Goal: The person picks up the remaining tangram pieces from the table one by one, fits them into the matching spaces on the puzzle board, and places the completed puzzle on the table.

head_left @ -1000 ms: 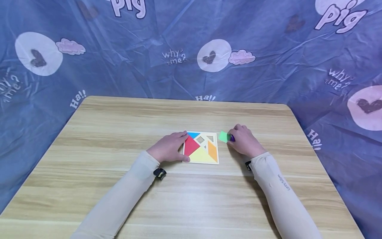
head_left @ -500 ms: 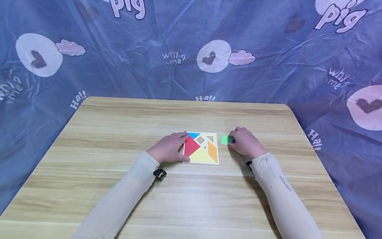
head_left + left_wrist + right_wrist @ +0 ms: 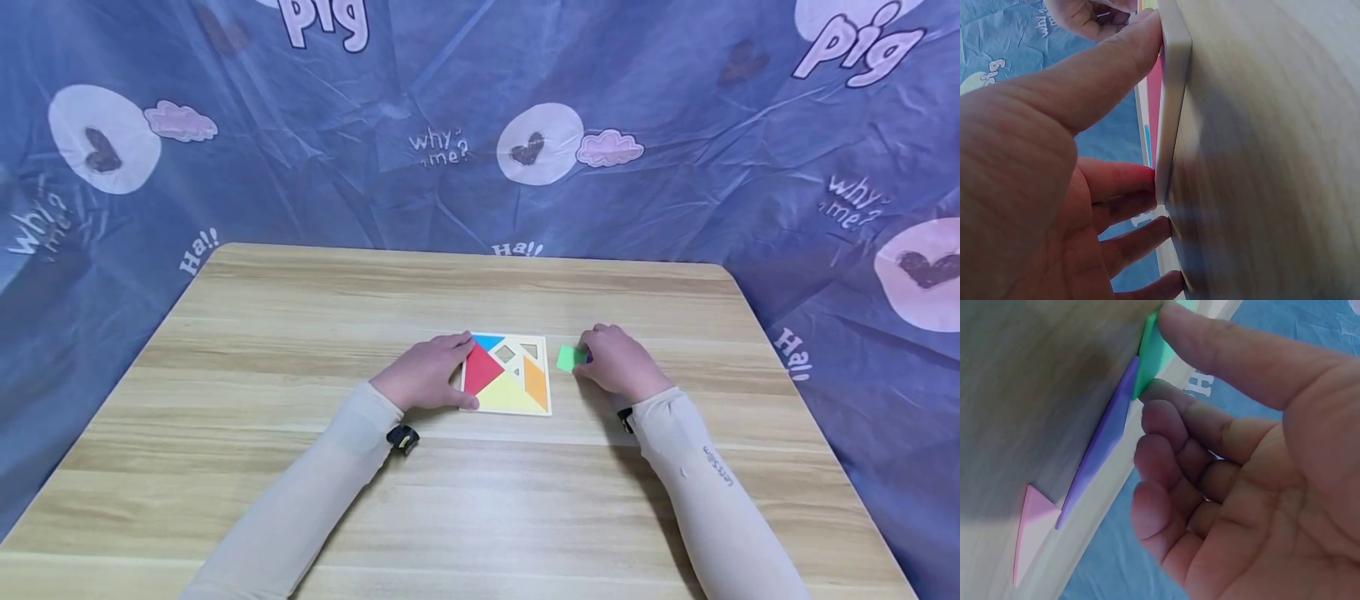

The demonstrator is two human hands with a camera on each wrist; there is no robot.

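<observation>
A wood-grain surface (image 3: 480, 517) up against blue printed cloth (image 3: 337, 167)! Left grip (image 3: 429, 373) spread wide, thumb and forefinger touching the puzzle board (image 3: 542, 357) at its left corners; right grip (image 3: 617, 360) clamped, pinching the green square (image 3: 566, 358) just right of the board, purple piece (image 3: 1104, 434) alongside.

Green square (image 3: 567, 358) beside purple piece (image 3: 1109, 434); puzzle board (image 3: 544, 354) left, partly filled.

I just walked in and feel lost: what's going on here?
A person's left hand holds a puzzle board on the table, with red, yellow, orange and blue pieces in it and three cutouts unfilled. The right hand pinches a green piece just right of the board. A purple piece and a pink piece lie nearby.
</observation>
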